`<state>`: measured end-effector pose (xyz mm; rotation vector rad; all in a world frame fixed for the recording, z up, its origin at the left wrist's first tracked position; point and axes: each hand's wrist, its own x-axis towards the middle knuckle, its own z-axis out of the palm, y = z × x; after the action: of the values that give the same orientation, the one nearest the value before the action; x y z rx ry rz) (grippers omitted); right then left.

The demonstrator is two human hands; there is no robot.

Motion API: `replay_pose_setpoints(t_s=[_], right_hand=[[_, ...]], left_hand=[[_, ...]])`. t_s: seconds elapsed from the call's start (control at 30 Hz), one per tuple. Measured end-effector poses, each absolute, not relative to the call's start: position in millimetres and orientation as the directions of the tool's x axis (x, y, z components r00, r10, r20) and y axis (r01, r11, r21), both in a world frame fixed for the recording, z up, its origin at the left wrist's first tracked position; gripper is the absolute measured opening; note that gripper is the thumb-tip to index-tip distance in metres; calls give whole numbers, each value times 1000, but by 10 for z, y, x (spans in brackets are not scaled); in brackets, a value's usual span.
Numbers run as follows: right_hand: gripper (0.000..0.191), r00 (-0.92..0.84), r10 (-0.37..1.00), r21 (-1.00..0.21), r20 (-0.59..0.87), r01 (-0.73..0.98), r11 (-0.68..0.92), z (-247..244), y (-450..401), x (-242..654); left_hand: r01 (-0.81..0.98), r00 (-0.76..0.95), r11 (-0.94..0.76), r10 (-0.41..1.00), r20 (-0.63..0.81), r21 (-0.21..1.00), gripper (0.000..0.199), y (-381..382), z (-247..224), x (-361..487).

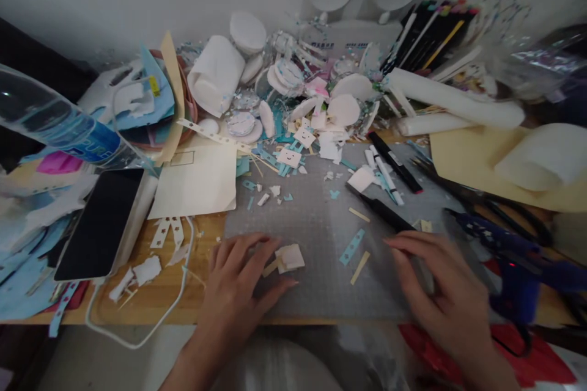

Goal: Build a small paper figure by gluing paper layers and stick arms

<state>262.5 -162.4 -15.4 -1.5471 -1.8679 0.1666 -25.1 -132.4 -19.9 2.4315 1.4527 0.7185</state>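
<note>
My left hand (245,275) rests on the grey cutting mat (316,293) with its fingers apart. Between its thumb and forefinger lies a small cream square piece (290,258) with a narrow strip (272,267) at its lower left. My right hand (444,293) is at the mat's right side, fingers loosely curled, with a gap between thumb and forefinger and nothing seen in it. Just beyond its fingertips lies a slim black tool (385,208), its exact kind unclear. A blue star-punched strip (352,247) and a thin cream strip (360,267) lie between the hands.
A blue glue gun (509,256) with a red light stands right of my right hand. A phone (101,223) lies on a white box at left, with a white cable (177,305). A water bottle (68,122), smiley squares (289,157), markers (395,162) and paper scraps crowd around.
</note>
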Motion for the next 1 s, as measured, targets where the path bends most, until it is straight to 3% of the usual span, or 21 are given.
replay_pose_setpoints(t_s=[0.13,0.23,0.4,0.77,1.0], right_hand=[[20,-184,916,-407,356,852,329,-301,-1636,2667],[25,-181,914,-367,364,874,319,-345,-1525,2647],[25,-107,939,-280,325,938,204,-313,-1294,2534],[22,-94,952,-268,292,947,176,-324,-1215,2436],[20,-123,950,-235,286,952,194,-314,-1197,2415]], left_hand=[[730,441,-576,808,392,368,30,-1485,-151,-216],[654,494,-658,746,448,375,21,-1639,-112,-117],[604,603,-709,705,374,364,25,-1806,-139,23],[676,612,-671,742,273,304,32,-1772,-192,-107],[636,585,-691,722,368,345,24,-1748,-146,-210]])
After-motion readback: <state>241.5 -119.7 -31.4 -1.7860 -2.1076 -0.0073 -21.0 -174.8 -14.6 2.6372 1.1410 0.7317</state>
